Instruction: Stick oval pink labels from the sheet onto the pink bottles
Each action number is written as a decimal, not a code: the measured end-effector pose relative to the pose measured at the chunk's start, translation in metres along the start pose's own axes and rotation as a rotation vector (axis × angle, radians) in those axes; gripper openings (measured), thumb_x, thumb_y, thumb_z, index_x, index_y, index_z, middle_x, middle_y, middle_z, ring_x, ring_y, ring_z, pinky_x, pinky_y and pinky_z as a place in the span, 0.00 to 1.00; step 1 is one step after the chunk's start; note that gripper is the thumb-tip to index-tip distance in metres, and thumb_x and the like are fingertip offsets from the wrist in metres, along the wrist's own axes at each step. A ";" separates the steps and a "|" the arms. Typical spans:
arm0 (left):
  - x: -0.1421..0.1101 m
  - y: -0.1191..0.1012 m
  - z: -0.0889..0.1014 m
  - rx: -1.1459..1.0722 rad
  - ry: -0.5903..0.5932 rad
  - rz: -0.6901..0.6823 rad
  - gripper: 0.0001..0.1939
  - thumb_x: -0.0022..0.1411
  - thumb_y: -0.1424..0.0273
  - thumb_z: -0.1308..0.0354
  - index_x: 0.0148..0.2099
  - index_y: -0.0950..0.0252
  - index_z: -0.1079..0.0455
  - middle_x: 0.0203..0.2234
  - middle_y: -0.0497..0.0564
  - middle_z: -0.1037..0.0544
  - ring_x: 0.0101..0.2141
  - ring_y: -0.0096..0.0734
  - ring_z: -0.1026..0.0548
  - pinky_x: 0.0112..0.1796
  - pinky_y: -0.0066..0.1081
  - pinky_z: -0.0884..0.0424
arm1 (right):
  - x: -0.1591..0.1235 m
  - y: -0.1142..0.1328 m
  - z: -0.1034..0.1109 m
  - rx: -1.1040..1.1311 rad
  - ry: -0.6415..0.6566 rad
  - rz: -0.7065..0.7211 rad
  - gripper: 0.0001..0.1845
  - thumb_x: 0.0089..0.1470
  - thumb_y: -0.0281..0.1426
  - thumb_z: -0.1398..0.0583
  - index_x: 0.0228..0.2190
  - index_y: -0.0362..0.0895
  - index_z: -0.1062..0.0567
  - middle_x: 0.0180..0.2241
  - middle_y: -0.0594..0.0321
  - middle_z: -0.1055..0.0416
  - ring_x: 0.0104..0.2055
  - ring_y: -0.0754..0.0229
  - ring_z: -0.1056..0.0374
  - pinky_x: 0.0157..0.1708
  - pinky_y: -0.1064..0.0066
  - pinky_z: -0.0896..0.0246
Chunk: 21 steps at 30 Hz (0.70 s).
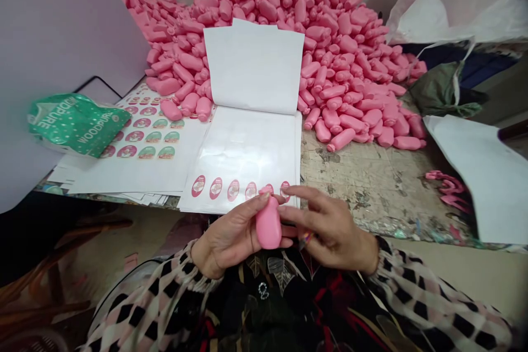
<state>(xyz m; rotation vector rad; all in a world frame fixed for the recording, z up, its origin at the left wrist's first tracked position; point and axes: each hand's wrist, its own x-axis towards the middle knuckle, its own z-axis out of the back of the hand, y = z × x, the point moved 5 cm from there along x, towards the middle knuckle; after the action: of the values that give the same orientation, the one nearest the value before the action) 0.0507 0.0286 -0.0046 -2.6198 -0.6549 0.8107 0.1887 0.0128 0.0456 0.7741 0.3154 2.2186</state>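
A small pink plastic bottle (269, 226) sits upright in my left hand (237, 234), with the thumb near its neck and the fingers behind it. My right hand (336, 228) is just to the right of the bottle. Its index finger stretches over the bottom right of the sticker sheet (243, 148), by a round pink sticker (285, 189), and the other fingers are partly bent near the bottle. Whether a fingertip touches the sticker I cannot tell. Several such stickers line the sheet's lower edge.
Behind the sheet rises a large heap of pink bottles (350, 60). A folded-back white sheet (253, 69) leans against it. To the left lie more sticker sheets (136, 173) under a green tissue pack (78, 121). White paper (482, 170) and pink scraps (449, 187) lie right.
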 end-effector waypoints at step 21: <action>0.020 -0.035 -0.005 2.100 -0.506 -0.382 0.23 0.58 0.62 0.43 0.55 0.59 0.37 0.59 0.51 0.35 0.47 0.46 0.26 0.40 0.44 0.28 | 0.002 -0.063 -0.021 -0.383 0.136 -0.528 0.11 0.60 0.34 0.47 0.32 0.46 0.26 0.33 0.61 0.30 0.37 0.59 0.35 0.34 0.69 0.47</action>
<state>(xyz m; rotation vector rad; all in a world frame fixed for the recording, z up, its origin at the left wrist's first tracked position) 0.0568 0.0677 0.0054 -0.3964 -0.0794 1.0279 0.2111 0.0580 0.0024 0.2875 0.1302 1.7543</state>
